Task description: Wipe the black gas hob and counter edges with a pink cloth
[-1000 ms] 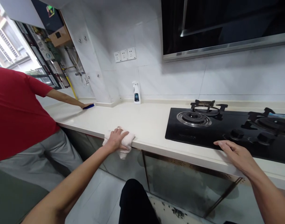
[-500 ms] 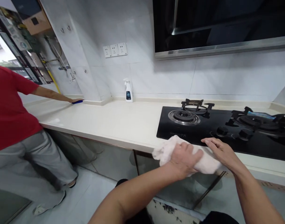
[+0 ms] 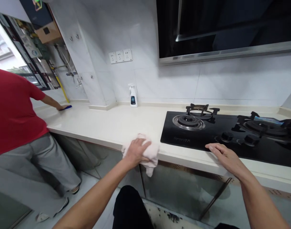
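Clasping a crumpled pale pink cloth (image 3: 152, 152) against the near edge of the glossy white surface (image 3: 107, 127), the left hand (image 3: 135, 152) curls over it, thumb apart. Fingers together, the right hand (image 3: 223, 155) is at the near edge of the black glass cooktop (image 3: 214, 128); whether it grips anything cannot be told. The cloth should be light, soft and limp, best held by its bunched middle; its longest spread slants from left to near right, one corner hanging down. Beyond stands a white plastic spray bottle (image 3: 133, 99).
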